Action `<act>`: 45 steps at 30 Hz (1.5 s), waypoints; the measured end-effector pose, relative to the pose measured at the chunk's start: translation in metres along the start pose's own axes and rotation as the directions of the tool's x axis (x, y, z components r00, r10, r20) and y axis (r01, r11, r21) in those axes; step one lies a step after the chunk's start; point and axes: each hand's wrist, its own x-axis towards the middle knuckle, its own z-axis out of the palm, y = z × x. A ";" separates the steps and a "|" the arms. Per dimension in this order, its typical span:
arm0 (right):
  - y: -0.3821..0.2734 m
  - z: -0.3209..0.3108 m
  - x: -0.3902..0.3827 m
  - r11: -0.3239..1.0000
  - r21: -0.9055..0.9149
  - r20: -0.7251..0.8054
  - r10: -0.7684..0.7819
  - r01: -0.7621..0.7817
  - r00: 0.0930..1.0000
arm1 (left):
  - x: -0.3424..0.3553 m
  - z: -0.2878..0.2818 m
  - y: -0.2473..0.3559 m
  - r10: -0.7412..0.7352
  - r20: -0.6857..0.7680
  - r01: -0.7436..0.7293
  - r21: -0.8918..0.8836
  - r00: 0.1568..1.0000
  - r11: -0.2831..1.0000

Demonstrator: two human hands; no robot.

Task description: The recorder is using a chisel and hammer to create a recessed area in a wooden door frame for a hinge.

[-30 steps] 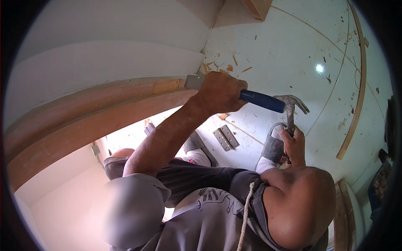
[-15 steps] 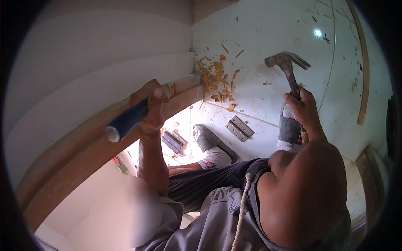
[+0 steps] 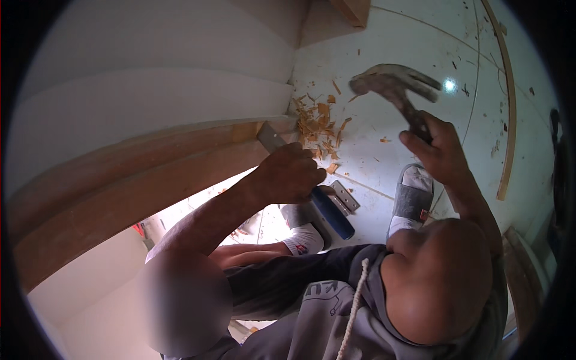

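Note:
My left hand (image 3: 292,174) is wrapped round a chisel (image 3: 333,215) with a blue handle. Its flat metal blade meets the wooden door frame (image 3: 198,147) at a paler cut patch (image 3: 245,131). In my right hand (image 3: 437,147) is a claw hammer (image 3: 396,84), raised over the floor to the right of the chisel, its head slightly blurred. Head and handle are apart by a good gap. A metal hinge (image 3: 345,198) lies on the tiles, partly covered by the chisel handle.
Wood shavings (image 3: 318,123) are heaped on the tiled floor at the frame's far end. A long wooden strip (image 3: 509,120) lies at the right. My sandalled foot (image 3: 414,192) stands below the hammer. A wooden piece (image 3: 353,11) juts in at the top.
The left hand has moved right and turned the chisel, so its handle now points toward me at lower right. The hammer has shifted slightly left and up. The view has shifted too.

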 end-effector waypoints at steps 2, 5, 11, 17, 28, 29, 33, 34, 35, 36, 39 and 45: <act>-0.003 -0.008 -0.007 1.000 -0.008 -0.098 0.028 -0.029 0.995 | 0.003 0.001 0.001 -0.035 0.006 0.035 0.017 0.999 0.999; -0.034 -0.022 -0.017 0.986 -0.045 -0.143 0.151 -0.158 0.978 | 0.013 -0.012 -0.004 -0.089 -0.042 0.091 0.036 0.995 0.995; -0.103 -0.038 -0.033 0.941 -0.033 -0.161 0.327 -0.336 0.931 | -0.003 -0.006 0.007 0.007 -0.351 -0.013 -0.015 0.936 1.000; -0.096 0.001 -0.001 0.974 0.093 -0.140 0.218 -0.206 0.966 | 0.006 -0.015 -0.020 -0.295 -0.641 0.100 -0.323 0.709 0.941; -0.063 0.109 -0.054 0.896 0.442 -0.419 0.162 0.045 0.894 | -0.004 -0.042 -0.035 -0.579 -0.665 -0.089 -0.690 0.471 0.719; -0.061 0.109 -0.059 0.891 0.447 -0.432 0.139 0.078 0.891 | -0.003 -0.035 -0.036 -0.517 -0.705 -0.093 -0.630 0.486 0.771; -0.062 0.104 -0.069 0.925 0.371 -0.405 0.078 0.085 0.911 | -0.002 -0.041 -0.036 -0.483 -0.697 -0.011 -0.575 0.531 0.818; -0.065 0.105 -0.071 0.923 0.375 -0.420 0.085 0.088 0.904 | -0.004 -0.042 -0.038 -0.510 -0.671 -0.027 -0.618 0.538 0.785; -0.068 0.105 -0.073 0.934 0.334 -0.453 0.037 0.130 0.891 | -0.004 -0.043 -0.038 -0.536 -0.645 -0.041 -0.659 0.545 0.751; -0.071 0.106 -0.076 0.941 0.290 -0.479 -0.014 0.174 0.878 | -0.006 -0.041 -0.037 -0.525 -0.648 -0.044 -0.652 0.552 0.757; -0.074 0.107 -0.082 0.904 0.291 -0.533 -0.119 0.313 0.838 | -0.010 -0.037 -0.037 -0.478 -0.605 0.047 -0.588 0.637 0.807; -0.100 0.084 -0.099 0.834 0.244 -0.552 -0.301 0.495 0.778 | -0.011 -0.037 -0.030 -0.471 -0.589 0.073 -0.572 0.656 0.817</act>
